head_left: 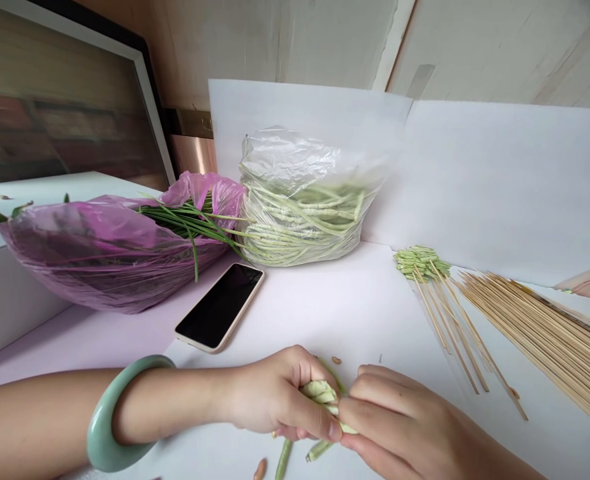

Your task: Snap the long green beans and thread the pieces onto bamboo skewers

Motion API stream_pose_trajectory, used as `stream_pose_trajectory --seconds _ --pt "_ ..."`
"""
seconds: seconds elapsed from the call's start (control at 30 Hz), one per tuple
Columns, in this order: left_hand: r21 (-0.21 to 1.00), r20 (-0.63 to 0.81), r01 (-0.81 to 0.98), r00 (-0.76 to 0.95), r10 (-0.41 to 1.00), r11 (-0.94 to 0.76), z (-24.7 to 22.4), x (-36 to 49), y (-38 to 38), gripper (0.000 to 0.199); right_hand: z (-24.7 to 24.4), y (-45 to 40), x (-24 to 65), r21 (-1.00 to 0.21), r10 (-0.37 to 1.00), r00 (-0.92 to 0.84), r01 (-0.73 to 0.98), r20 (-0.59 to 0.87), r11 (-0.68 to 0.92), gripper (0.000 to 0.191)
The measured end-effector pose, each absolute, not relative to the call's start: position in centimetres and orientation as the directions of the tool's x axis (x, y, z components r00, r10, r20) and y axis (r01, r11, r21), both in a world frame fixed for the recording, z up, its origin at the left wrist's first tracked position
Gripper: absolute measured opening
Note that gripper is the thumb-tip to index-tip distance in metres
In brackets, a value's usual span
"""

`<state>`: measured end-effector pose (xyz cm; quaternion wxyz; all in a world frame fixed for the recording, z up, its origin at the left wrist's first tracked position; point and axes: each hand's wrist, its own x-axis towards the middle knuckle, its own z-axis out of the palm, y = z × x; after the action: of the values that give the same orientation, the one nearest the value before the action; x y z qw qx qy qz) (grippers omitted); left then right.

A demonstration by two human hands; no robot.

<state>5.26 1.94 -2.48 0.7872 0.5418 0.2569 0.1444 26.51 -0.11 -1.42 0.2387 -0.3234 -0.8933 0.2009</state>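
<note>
Low in the middle of the view, a pale green long bean (319, 392), folded into a small bunch, is held between my two hands. My left hand (292, 397) wraps around it, thumb pressed along the near side. From the right, my right hand (399, 417) pinches the bunch, its fingertips meeting my left thumb. Part of the bean is hidden by my fingers. Just below the hands lie a bean piece (283, 460) and another green end (319, 451). A small brown seed (260, 469) rests beside them.
A phone (221, 307) lies beyond my left wrist. Behind stand a clear bag of long beans (305, 220) and a purple bag (99, 253) with green stalks. To the right are skewers with folded beans (419, 260) and a bundle of bare wooden skewers (539, 337).
</note>
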Motion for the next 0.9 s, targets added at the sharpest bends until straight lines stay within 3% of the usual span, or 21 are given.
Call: stream_pose_trajectory --seconds 0.17,0.37,0.5,0.57,0.67,0.83,0.9 --pt "0.962 -0.176 0.04 0.847 0.502 0.269 -1.5 5.3 1.5 0.019 -1.5 -0.1 26.9 -0.451 0.691 -0.627 0.531 0.36 0.717 0.032" --pt "0.967 -0.202 0.13 0.915 0.348 0.22 -1.9 4.8 1.2 0.028 -1.1 -0.2 27.2 -0.393 0.711 -0.557 0.594 0.428 0.702 0.031" --pt "0.988 -0.087 0.033 0.928 0.363 0.153 -2.2 4.5 1.0 0.012 -0.8 -0.3 27.3 -0.388 0.722 -0.529 0.612 0.446 0.689 0.03" --pt "0.969 -0.124 0.016 0.897 0.424 0.248 -2.3 4.5 1.1 0.007 -0.5 -0.4 27.3 -0.386 0.728 -0.513 0.623 0.454 0.68 0.029" --pt "0.903 -0.179 -0.062 0.845 0.503 0.426 -2.5 4.8 1.4 0.016 0.3 -0.5 27.2 -0.392 0.74 -0.49 0.636 0.461 0.665 0.025" --pt "0.808 -0.198 -0.191 0.803 0.562 0.557 -3.2 5.6 2.1 0.026 1.8 0.0 27.0 -0.474 0.732 -0.536 0.558 0.421 0.681 0.008" --pt "0.777 -0.213 -0.218 0.791 0.573 0.59 -3.4 5.8 2.2 0.026 1.9 0.2 27.0 -0.515 0.716 -0.582 0.508 0.386 0.691 0.009"
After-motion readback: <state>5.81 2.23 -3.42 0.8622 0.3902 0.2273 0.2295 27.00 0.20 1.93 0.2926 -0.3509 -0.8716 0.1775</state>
